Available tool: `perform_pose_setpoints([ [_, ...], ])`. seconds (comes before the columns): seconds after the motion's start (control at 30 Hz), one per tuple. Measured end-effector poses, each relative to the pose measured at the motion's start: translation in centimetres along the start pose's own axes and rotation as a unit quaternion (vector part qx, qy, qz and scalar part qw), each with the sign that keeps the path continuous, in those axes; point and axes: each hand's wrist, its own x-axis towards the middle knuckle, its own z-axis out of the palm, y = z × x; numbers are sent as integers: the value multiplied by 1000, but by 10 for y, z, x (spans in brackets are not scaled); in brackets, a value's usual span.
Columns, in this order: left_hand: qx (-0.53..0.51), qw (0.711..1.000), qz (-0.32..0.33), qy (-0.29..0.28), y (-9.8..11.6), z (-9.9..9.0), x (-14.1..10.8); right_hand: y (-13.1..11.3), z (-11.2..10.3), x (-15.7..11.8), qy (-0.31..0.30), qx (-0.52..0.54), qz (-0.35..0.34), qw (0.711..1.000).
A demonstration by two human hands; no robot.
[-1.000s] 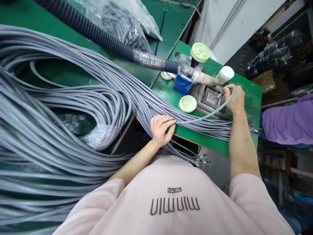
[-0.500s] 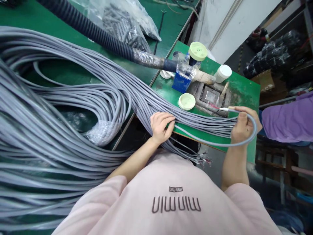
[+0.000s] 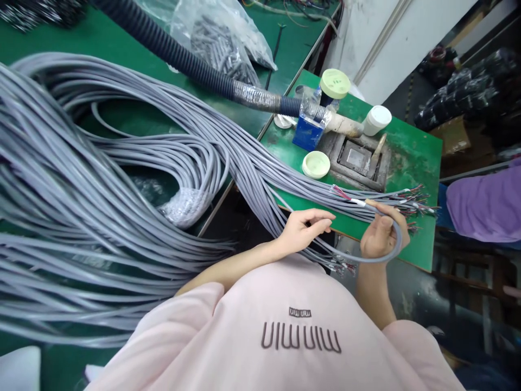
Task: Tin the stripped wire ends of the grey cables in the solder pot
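My right hand [image 3: 385,231] is closed on one grey cable [image 3: 398,239], bent in a loop, its white sleeve and red wires pointing left. My left hand [image 3: 307,228] hovers at the near table edge with thumb and fingers apart and nothing between them. Behind both hands a thick bundle of grey cables [image 3: 260,163] runs across to the right, ending in stripped wires. Past the bundle lies a square metal pot [image 3: 355,157] with a stick [image 3: 378,149] standing in it. Several more wire ends [image 3: 342,265] hang below the left hand.
A ribbed hose [image 3: 183,60] reaches a blue box [image 3: 308,133] beside the pot. An open pale tub [image 3: 316,164], a lidded tub [image 3: 335,84] and a white cup [image 3: 377,119] stand around. A person's purple sleeve [image 3: 484,206] is at right.
My right hand has moved left and nearer me with the looped cable, drawing its tip away from the pot. My left hand has left the bundle and shifted right. The view has shifted slightly.
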Motion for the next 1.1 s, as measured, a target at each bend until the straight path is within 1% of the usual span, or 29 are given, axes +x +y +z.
perform_pose_setpoints([
  [0.07,-71,994,-81,-4,3,4,6,-3,0,-4,-8,-2,-4,1000],
  [0.1,-102,989,-109,-10,4,6,10,-5,1,-6,-7,5,-10,1000],
  [0.2,-183,970,-158,-31,5,12,20,-8,2,-14,-8,26,-37,999],
  [0.3,-247,949,-191,-31,7,18,26,-5,-2,-22,-52,3,-77,996],
  [0.37,-271,942,-197,-20,9,21,29,0,-8,-27,-89,-37,-109,989],
  [0.43,-274,943,-190,-14,12,23,30,6,-15,-29,-116,-70,-133,982],
  [0.53,-263,946,-187,-18,16,27,30,11,-23,-31,-163,-68,-146,973],
  [0.6,-263,947,-187,-16,17,29,28,12,-24,-33,-164,-70,-139,974],
  [0.7,-261,948,-180,-7,15,31,25,11,-24,-39,-126,-95,-120,980],
  [0.73,-258,949,-181,-11,14,31,25,11,-23,-41,-128,-95,-121,980],
  [0.8,-250,949,-190,-29,12,30,24,11,-23,-45,-153,-76,-130,977],
  [0.83,-246,949,-192,-37,11,30,24,11,-24,-45,-162,-65,-122,977],
  [0.87,-241,951,-190,-43,10,29,24,10,-25,-45,-161,-55,-98,981],
  [0.9,-231,954,-184,-46,9,28,24,9,-27,-44,-157,-45,-55,985],
  [0.93,-218,959,-175,-49,9,28,25,8,-29,-42,-156,-29,2,987],
  [0.97,-201,964,-167,-55,8,29,25,6,-31,-40,-170,-6,67,983],
  [1.03,-166,971,-154,-73,7,30,24,2,-35,-35,-232,48,172,956],
  [1.1,-138,975,-151,-87,7,31,24,-1,-36,-33,-288,83,229,926],
])
